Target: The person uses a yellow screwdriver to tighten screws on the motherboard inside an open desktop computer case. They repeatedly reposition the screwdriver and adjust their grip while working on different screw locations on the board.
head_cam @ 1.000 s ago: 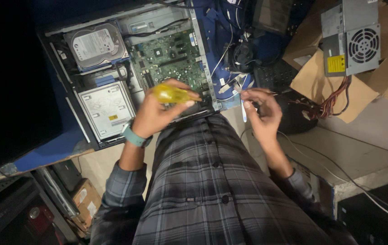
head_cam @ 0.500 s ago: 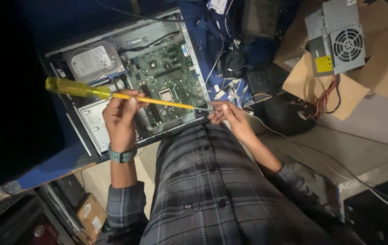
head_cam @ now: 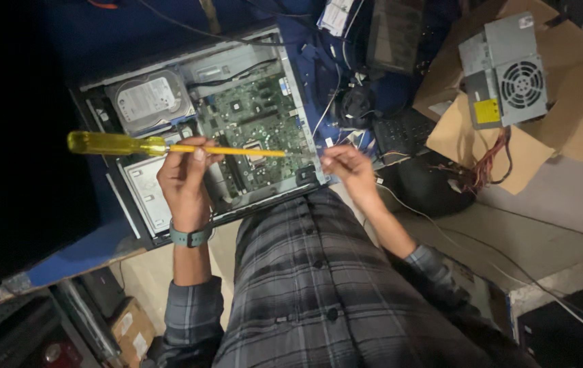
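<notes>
Far left it's all dark, then the yellow handle of a long screwdriver (head_cam: 169, 146) pokes out over the edge of the open computer case (head_cam: 138, 225), which lies flat on a blue table (head_cam: 87, 249). The left hand (head_cam: 184, 178) is clamped around the screwdriver's shaft just past the handle, wrist strap showing below. The tool lies nearly level, its long axis running left to right: handle out left of that hand, thin yellow shaft crossing the green circuit board (head_cam: 254, 129), the tip pointing at the case's right edge.

Under the handle end sits a hard drive (head_cam: 147, 99) in its bay, with a silver box below it.

Moving right, the right hand (head_cam: 347, 167) sits at the case's right edge, fingers pinched together around something small; can't tell what it is. So the tip end is way nearer the right hand, and the handle belongs to the left.

Past that there's a tangle of white cables (head_cam: 336, 109) and a dark lump on the table. Far right, a grey power supply (head_cam: 504, 71) with a round fan grille sits on flattened cardboard (head_cam: 455, 136), red wires trailing out below it.
</notes>
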